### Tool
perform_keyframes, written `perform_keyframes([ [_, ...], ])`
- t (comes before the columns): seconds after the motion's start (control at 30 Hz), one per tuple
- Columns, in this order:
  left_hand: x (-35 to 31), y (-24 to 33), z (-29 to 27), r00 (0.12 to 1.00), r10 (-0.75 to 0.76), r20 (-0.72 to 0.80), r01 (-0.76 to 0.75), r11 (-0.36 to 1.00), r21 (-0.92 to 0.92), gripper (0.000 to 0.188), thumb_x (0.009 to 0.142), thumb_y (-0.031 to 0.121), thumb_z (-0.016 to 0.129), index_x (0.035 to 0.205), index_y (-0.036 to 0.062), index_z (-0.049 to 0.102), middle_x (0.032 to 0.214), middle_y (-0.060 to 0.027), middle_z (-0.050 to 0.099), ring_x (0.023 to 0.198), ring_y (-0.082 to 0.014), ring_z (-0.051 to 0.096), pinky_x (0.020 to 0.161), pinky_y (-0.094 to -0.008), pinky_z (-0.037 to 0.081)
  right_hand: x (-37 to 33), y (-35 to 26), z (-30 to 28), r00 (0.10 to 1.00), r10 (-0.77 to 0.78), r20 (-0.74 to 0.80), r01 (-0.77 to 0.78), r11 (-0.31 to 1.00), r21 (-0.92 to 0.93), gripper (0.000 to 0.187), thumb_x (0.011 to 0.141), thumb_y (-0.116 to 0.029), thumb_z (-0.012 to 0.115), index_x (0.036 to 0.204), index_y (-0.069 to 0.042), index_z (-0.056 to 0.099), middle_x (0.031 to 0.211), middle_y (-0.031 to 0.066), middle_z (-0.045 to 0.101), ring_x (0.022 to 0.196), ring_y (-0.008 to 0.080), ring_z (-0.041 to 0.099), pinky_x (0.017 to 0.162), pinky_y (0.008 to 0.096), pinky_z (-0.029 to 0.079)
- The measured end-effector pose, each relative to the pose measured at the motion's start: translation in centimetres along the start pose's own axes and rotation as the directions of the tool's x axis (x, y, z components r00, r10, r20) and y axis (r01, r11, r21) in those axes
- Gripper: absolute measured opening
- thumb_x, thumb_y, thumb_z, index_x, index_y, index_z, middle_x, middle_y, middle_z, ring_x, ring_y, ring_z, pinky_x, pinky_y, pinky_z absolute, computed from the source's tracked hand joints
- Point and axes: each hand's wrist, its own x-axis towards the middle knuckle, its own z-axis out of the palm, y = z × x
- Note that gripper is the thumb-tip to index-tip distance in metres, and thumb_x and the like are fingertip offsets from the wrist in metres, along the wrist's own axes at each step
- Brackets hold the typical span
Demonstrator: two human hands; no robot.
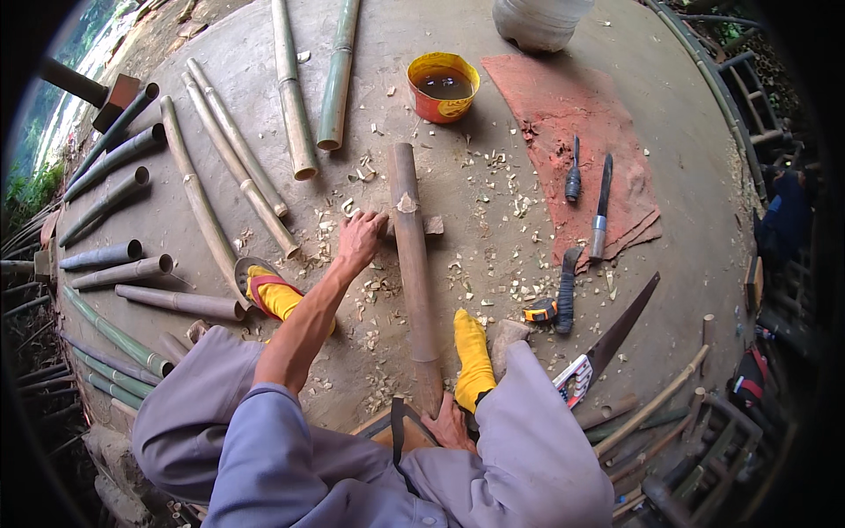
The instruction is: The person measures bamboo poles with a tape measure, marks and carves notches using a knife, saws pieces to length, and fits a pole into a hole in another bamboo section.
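Note:
A brown bamboo pole (411,255) lies lengthwise before me, with a pale cut patch on its far part. Under that part sits a short brown block (433,225) that props it up. My left hand (359,239) is closed at the block's left end, just beside the pole; its fingertips are partly hidden. Low between my knees, my right hand (451,426) is wrapped round the near end of the pole. Pale bamboo chips (380,290) are strewn about the pole and block.
Bamboo lengths (211,211) lie to the left and far side. A red-yellow bowl of dark liquid (443,85) stands far ahead. On the right are a knife (602,207), a chisel-like tool (573,172), a black-wrapped tool (568,290), a tape measure (540,310) and a handsaw (607,343).

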Motion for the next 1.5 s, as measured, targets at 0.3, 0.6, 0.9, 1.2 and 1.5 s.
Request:
perform_keyframes([
  [0.3, -6.8, -0.1, -0.3, 0.976, -0.073, -0.207, 0.068, 0.997, -0.031, 0.062, 0.071, 0.021, 0.071, 0.127, 0.0091, 0.046, 0.118, -0.0098, 0.051, 0.113, -0.0273, 0.046, 0.094, -0.0481, 0.036, -0.2, -1.6, -4.2, 0.975, 0.059, 0.214, -0.077, 0.994, 0.079, 0.056, 0.078, -0.034, 0.064, 0.116, -0.002, 0.038, 0.103, 0.0345, 0.056, 0.098, 0.0532, 0.051, 0.086, 0.0553, 0.041],
  [0.6, -10.8, 8.5, 0.0, 0.824, -0.53, 0.2, 0.497, 0.509, -0.703, 0.044, 0.076, 0.029, 0.071, 0.104, -0.0034, 0.061, 0.098, -0.0238, 0.063, 0.093, -0.0363, 0.061, 0.081, -0.0438, 0.048, -0.5, -0.1, -2.8, 0.991, -0.124, 0.055, 0.126, 0.991, -0.034, 0.056, 0.08, -0.034, 0.064, 0.119, -0.001, 0.038, 0.094, 0.0278, 0.062, 0.087, 0.0473, 0.059, 0.078, 0.0528, 0.047],
  [0.9, -10.3, 7.9, 0.0, 0.833, -0.528, 0.164, 0.481, 0.545, -0.687, 0.04, 0.076, 0.03, 0.073, 0.094, -0.0046, 0.064, 0.091, -0.0268, 0.064, 0.089, -0.0392, 0.063, 0.077, -0.0451, 0.049, -0.8, -0.6, -3.5, 0.983, -0.168, 0.072, 0.172, 0.984, -0.055, 0.055, 0.082, -0.034, 0.063, 0.119, -0.002, 0.039, 0.093, 0.0268, 0.061, 0.087, 0.0453, 0.06, 0.077, 0.0521, 0.048],
  [1.2, -9.5, 7.7, 0.7, 0.831, -0.522, 0.194, 0.502, 0.55, -0.668, 0.04, 0.073, 0.03, 0.076, 0.096, -0.0013, 0.067, 0.086, -0.0218, 0.067, 0.081, -0.0315, 0.066, 0.072, -0.0397, 0.051, 0.6, -2.6, -6.5, 0.967, -0.227, 0.119, 0.221, 0.973, 0.065, 0.054, 0.083, -0.034, 0.062, 0.12, -0.002, 0.04, 0.093, 0.0259, 0.061, 0.087, 0.0433, 0.06, 0.076, 0.0514, 0.049],
  [1.5, -10.1, 7.0, 1.7, 0.862, -0.475, 0.176, 0.429, 0.501, -0.751, 0.047, 0.074, 0.035, 0.072, 0.102, -0.0021, 0.063, 0.092, -0.0221, 0.066, 0.088, -0.0338, 0.064, 0.077, -0.0417, 0.049, 12.9, -5.9, -13.9, 0.95, -0.249, -0.188, 0.273, 0.955, 0.113, 0.053, 0.084, -0.034, 0.061, 0.12, -0.003, 0.04, 0.092, 0.0249, 0.061, 0.088, 0.0414, 0.061, 0.075, 0.0507, 0.05],
])
